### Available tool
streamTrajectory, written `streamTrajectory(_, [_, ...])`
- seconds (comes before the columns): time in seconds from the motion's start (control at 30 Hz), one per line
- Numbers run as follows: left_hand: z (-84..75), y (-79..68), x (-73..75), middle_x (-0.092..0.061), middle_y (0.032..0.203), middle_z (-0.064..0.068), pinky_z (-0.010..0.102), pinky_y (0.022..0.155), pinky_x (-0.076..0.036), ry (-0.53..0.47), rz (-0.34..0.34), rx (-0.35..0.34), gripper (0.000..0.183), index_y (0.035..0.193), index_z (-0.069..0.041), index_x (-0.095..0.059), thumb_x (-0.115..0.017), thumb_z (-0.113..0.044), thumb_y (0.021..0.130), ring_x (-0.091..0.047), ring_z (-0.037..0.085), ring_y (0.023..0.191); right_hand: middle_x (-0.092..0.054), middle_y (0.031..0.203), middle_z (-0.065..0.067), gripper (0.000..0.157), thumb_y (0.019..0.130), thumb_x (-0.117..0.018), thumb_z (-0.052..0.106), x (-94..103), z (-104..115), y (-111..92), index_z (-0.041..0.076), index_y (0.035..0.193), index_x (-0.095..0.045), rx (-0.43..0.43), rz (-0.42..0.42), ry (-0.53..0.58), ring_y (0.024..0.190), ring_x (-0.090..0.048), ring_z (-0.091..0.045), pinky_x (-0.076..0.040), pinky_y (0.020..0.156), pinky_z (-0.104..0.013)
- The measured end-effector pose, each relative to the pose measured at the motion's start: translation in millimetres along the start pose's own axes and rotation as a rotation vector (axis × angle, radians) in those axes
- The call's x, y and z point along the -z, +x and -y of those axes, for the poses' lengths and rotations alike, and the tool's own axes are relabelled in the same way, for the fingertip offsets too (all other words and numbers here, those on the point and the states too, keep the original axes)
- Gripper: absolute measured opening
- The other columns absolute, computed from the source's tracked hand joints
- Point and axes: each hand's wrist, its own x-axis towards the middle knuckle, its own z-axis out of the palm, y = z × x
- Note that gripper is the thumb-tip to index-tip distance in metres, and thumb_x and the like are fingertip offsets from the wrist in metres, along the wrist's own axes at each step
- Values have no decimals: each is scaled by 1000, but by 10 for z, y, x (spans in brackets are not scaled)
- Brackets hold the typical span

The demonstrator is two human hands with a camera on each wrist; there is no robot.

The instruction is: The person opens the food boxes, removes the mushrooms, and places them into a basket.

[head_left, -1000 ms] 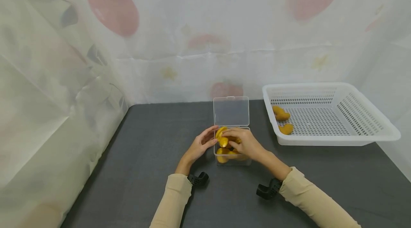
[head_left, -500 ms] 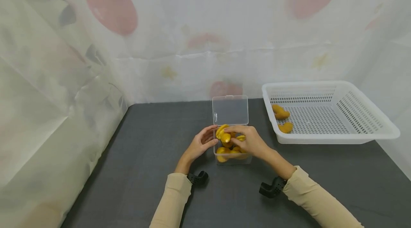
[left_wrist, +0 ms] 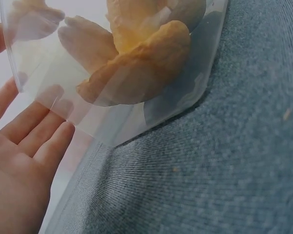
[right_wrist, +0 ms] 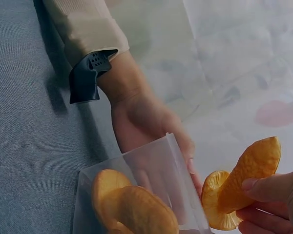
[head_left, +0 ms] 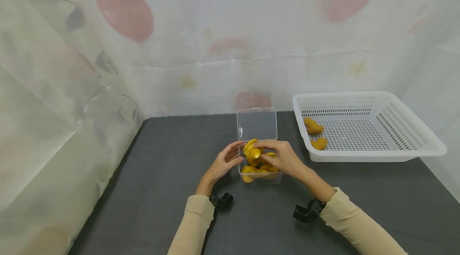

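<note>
A clear plastic box [head_left: 264, 181] stands on the dark table, its hinged lid [head_left: 256, 125] tipped up at the back. Several yellow mushrooms [right_wrist: 141, 209] lie inside it. My right hand [head_left: 285, 159] pinches another yellow mushroom [right_wrist: 251, 170] by its thick stem, over the box's upper left part in the head view; the gilled cap faces away from the fingers. On the box's left side is my left hand [head_left: 223, 165], palm toward the wall. Its fingers [left_wrist: 31, 124] are extended along the clear side, with fingertips right at the plastic.
At the back right stands a white perforated basket [head_left: 377, 153]. Several yellow mushrooms [head_left: 313, 128] lie against its left end. A patterned curtain [head_left: 172, 15] hangs behind the table [head_left: 172, 167] and down its left side. Each wrist carries a black camera mount [head_left: 309, 211].
My right hand has shifted slightly right with the pinched mushroom, which now sits a little farther right over the box. My left hand has stayed beside the box.
</note>
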Motion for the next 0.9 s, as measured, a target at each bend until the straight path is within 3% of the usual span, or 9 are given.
streamTrajectory(0.6, [21, -1, 13, -44, 148, 24, 55, 119, -27, 4, 6, -34, 55, 147, -7, -35, -57, -15, 97, -39, 38, 141, -71, 111, -20, 39, 75, -73, -12, 275, 57, -19, -1, 112, -69, -35, -109, -23, 102, -68, -34, -59, 83, -41])
streamTrajectory(0.8, [36, -1, 18, -44, 148, 25, 55, 119, -27, 10, 7, -38, 55, 148, -7, -35, -57, -15, 98, -39, 39, 141, -72, 109, -19, 38, 76, -73, -11, 387, 32, -66, 0, 112, -70, -53, -166, -27, 100, -69, -29, -54, 88, -12])
streamTrajectory(0.9, [34, 2, 17, -43, 148, 24, 56, 119, -27, 10, 11, -43, 55, 148, -7, -35, -57, -15, 98, -38, 39, 141, -72, 107, -20, 39, 75, -72, -13, 445, 11, -92, -2, 111, -70, -38, -198, -27, 101, -69, -10, -47, 88, -2])
